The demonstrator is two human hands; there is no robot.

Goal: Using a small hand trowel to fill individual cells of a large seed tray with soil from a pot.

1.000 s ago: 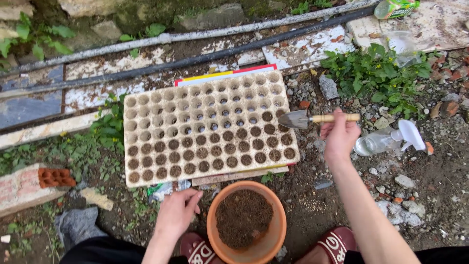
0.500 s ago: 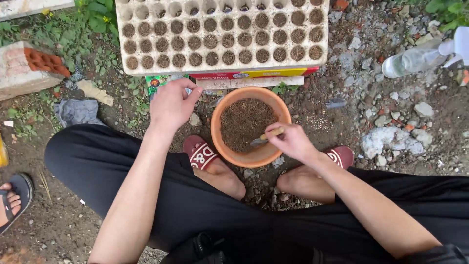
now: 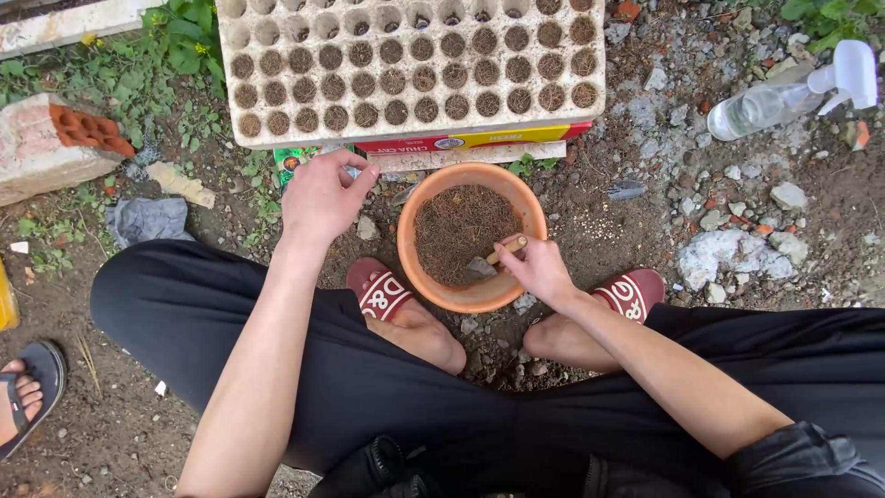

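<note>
Between your two sandalled feet stands the orange clay pot (image 3: 472, 295), filled with coarse brown potting mix, and every place below is told from it. Your right hand (image 3: 536, 269) rests on the pot's near right rim, its fingers curled tight around the wooden handle of a small trowel (image 3: 490, 260); the metal blade lies low against the mix inside the near right part of the pot. Your left hand (image 3: 320, 198) hangs just left of the pot and clear of its rim, fingers bent loosely inward with the thumb and forefinger tips drawn close together; whether they pinch anything you cannot tell from this view.

Just beyond the pot lies the pale seed tray (image 3: 410, 136), its nearer rows of round cells packed with brown mix and its farthest visible row mostly hollow. The tray rests on a flat red and yellow package (image 3: 479, 140) whose edge juts out toward the pot. Far right of the pot, beyond it, a clear spray bottle (image 3: 770, 103) with a white trigger lies on its side among the gravel. Near right of the pot sits a pale lump of stone (image 3: 728, 258). Far left of the pot a broken red brick (image 3: 51, 148) lies by the weeds, and nearer you on that side a stranger's foot in a dark sandal (image 3: 23, 392) shows at the frame's edge.
</note>
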